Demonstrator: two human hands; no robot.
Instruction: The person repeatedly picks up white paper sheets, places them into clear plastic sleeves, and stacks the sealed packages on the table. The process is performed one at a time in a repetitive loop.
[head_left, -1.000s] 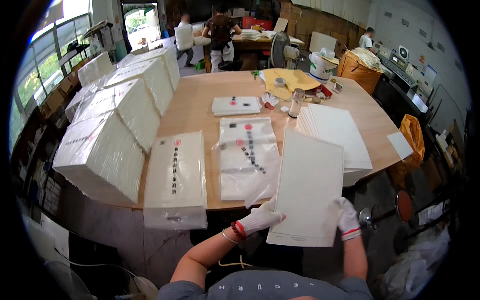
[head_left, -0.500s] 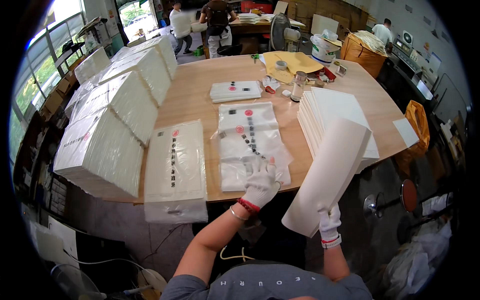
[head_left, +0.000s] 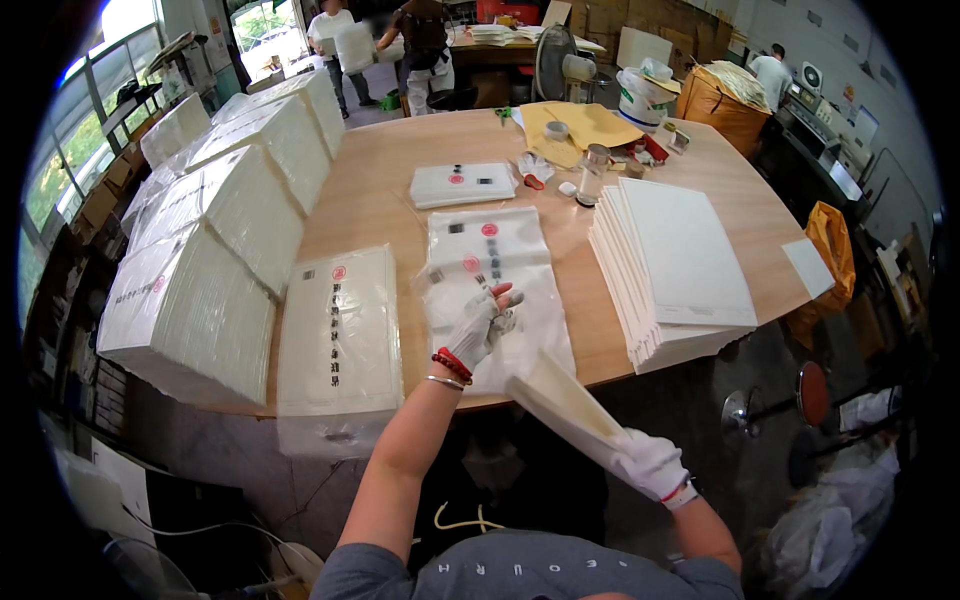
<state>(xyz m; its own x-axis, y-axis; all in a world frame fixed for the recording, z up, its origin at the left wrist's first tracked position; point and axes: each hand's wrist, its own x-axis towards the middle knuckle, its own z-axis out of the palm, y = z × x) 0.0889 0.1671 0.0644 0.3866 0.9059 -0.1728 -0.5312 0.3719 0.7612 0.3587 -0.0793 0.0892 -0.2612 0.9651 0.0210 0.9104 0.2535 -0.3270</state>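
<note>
A bundle of white paper sheets (head_left: pixel 572 410), bowed lengthwise, slants across the near edge of the table. My right hand (head_left: pixel 652 464), in a white knit glove, is closed around its lower end. The bundle's other end is at the near end of a clear printed plastic bag (head_left: pixel 490 240), which lies on a pile of such bags. My left hand (head_left: pixel 478 328), gloved with bare fingertips, is curled over that bag and pinches its film; whether the paper is inside the film is hard to see. Left of it lies a filled, printed bag (head_left: pixel 338 330), its near end hanging over the edge.
Wrapped paper stacks (head_left: pixel 190 290) line the table's left side. A tall stack of white sheets (head_left: pixel 690 260) stands at right. Beyond are folded bags (head_left: pixel 462 184), a glass jar (head_left: pixel 592 175), yellow paper (head_left: pixel 580 130) and a white bucket (head_left: pixel 645 98). Other people work behind.
My right hand has swung the paper bundle from beside the sheet stack leftward and down to the bag. My left hand, formerly spread on the bag, has moved slightly away from me and curled.
</note>
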